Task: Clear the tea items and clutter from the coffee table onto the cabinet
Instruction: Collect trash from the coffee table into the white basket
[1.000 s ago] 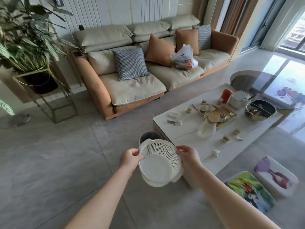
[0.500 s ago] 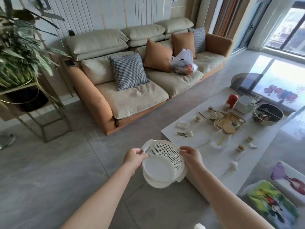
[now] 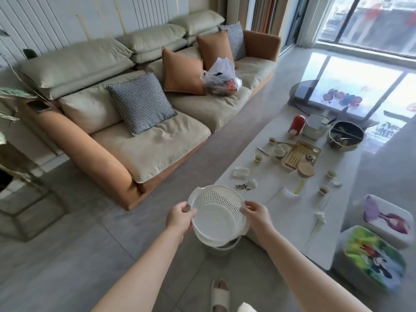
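Head view: gripped round white perforated plastic colander [image 3: 218,216] at opposite rims, left hand [image 3: 180,218] and right hand [image 3: 256,216], short of white coffee table [image 3: 290,224] near corner; scattered teacups ahead-right, nearer right hand.

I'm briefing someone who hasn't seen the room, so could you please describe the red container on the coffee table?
Find the long white coffee table in front of the sofa. Near its far end, beside a white tub and a round dark pot, stands the red container. It is the only red thing on the table.
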Demonstrator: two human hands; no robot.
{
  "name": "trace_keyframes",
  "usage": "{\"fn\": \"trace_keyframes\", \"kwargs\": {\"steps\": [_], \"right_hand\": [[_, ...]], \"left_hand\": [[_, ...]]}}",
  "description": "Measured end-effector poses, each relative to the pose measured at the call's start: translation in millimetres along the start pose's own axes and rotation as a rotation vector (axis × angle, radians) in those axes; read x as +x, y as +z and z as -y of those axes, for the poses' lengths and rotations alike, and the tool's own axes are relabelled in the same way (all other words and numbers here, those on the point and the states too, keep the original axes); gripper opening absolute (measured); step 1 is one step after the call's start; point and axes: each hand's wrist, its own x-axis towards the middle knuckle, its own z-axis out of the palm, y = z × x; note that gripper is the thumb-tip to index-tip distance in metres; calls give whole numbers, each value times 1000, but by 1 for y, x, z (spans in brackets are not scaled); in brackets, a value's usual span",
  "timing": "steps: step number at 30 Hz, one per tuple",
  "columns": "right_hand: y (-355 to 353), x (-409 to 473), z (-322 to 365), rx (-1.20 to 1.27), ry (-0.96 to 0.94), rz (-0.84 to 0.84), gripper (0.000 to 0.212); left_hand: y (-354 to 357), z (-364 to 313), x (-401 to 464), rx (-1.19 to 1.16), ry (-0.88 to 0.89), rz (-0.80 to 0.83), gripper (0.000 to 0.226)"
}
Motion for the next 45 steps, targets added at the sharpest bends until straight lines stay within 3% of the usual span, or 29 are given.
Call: {"fn": "trace_keyframes", "kwargs": {"steps": [5,10,16,24,30,38,45], "right_hand": [[19,56,14,29,78,18,44],[38,102,35,-12,102,40,38],[57,151,63,-42,117,-54,26],[107,215,97,103,196,-248,33],[137,238,118,230,285,-410,27],[145,275,125,280,299,-502,23],[134,329,92,308,379,-508,22]], "left_hand": [[5,-19,51,-26,-82,39,37],[2,-42,103,14,-86,45,22],[-6,-62,173,79,-70,107,17],[-22,-112,292,162,-51,307,5],[-33,-160,364,283,-7,475,14],[4,-170,423,329,-52,524,24],[56,-161,473,395,-117,533,16]]}}
